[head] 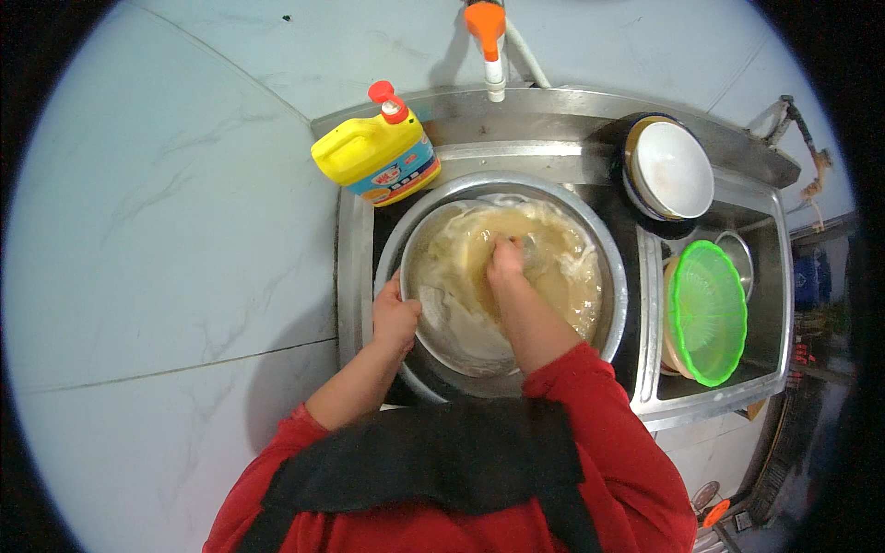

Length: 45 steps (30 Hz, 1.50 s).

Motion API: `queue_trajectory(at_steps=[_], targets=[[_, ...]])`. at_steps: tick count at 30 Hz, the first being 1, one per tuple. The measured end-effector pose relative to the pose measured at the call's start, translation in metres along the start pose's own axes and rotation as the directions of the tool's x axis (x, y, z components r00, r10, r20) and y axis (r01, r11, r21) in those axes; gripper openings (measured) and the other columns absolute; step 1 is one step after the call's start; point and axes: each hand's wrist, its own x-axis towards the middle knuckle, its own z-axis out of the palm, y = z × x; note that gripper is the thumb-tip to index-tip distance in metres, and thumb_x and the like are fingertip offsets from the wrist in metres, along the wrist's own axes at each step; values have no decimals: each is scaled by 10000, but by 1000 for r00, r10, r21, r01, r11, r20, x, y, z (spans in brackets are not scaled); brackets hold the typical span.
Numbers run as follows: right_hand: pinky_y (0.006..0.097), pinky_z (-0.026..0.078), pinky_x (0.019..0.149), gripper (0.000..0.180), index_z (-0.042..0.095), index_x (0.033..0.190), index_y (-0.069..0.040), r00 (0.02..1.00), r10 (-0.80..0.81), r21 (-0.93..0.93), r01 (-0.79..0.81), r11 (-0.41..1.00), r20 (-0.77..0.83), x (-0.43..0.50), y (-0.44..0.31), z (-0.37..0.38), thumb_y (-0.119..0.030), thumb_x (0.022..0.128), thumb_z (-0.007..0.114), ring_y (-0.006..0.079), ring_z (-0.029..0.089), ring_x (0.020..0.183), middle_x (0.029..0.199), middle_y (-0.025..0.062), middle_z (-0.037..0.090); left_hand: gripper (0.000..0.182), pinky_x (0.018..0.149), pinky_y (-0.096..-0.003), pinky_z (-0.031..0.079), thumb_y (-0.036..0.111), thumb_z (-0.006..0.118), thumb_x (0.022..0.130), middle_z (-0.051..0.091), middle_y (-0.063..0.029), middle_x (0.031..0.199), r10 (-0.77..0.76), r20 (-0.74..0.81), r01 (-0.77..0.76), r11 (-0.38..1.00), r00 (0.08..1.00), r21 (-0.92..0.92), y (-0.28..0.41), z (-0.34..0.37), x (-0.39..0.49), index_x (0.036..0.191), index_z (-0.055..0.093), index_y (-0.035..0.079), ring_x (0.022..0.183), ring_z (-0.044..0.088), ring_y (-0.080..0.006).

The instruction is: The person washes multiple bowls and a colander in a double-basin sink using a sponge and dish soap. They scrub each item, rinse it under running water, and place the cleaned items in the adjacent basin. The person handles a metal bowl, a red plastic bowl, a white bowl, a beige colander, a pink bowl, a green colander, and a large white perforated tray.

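A wide metal basin sits in the left sink bowl. Within it lies a smaller metal bowl, full of cloudy, tan, foamy water. My left hand grips the smaller bowl's left rim, thumb on the inner side. Reaching into the middle of the water is my right hand, its fingers curled around a small greyish thing. That thing is blurred and partly under water, so its kind is unclear. The fingertips are hidden.
A yellow detergent jug with a red pump stands at the back left sink edge. An orange-handled tap projects from the wall. Stacked bowls rest at the back right. A green plastic colander leans in the right sink bowl.
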Motion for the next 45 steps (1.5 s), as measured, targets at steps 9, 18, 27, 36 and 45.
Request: queue_trajectory(at_steps=[9, 18, 27, 36, 45], targets=[[355, 396, 838, 476, 444, 1179, -85, 524, 621, -567, -286, 773, 582, -96, 20, 10, -57, 717, 557, 223, 512, 946, 1041, 115, 538, 453, 658, -303, 443, -115, 400, 578, 562, -98, 895, 26, -84, -50, 954, 996, -295, -11, 2, 21, 1006, 504, -9, 755, 538, -204], [395, 422, 802, 344, 600, 1009, -85, 646, 686, -732, 637, -242, 335, -21, -48, -85, -252, 709, 574, 296, 559, 928, 986, 175, 592, 447, 648, -316, 449, -133, 402, 537, 569, -99, 846, -60, -108, 46, 991, 992, -127, -7, -4, 16, 954, 520, -20, 735, 549, -220], [403, 458, 730, 273, 610, 881, 0, 702, 410, -684, 696, -219, 583, 19, 8, 6, -197, 705, 542, 332, 581, 839, 872, 199, 606, 450, 628, -303, 450, -131, 406, 537, 569, -87, 833, 1, -101, -17, 987, 995, -159, -5, 2, 7, 957, 519, -15, 718, 546, -212], [375, 404, 831, 401, 511, 1055, -73, 305, 742, -647, 730, 221, 598, -69, 7, -40, 18, 665, 535, 285, 527, 967, 1041, 153, 555, 258, 604, -262, 436, -120, 432, 589, 568, -94, 925, -91, -185, 51, 977, 979, -208, -15, -11, 15, 810, 508, -8, 673, 529, -169], [437, 420, 795, 255, 613, 927, -103, 610, 462, -390, 781, -488, 643, -18, -38, -95, -254, 806, 448, 336, 548, 906, 949, 146, 591, 371, 606, -293, 442, -126, 406, 533, 562, -84, 820, 16, -56, -30, 969, 998, -246, -11, -9, 10, 860, 523, 5, 712, 544, -198]])
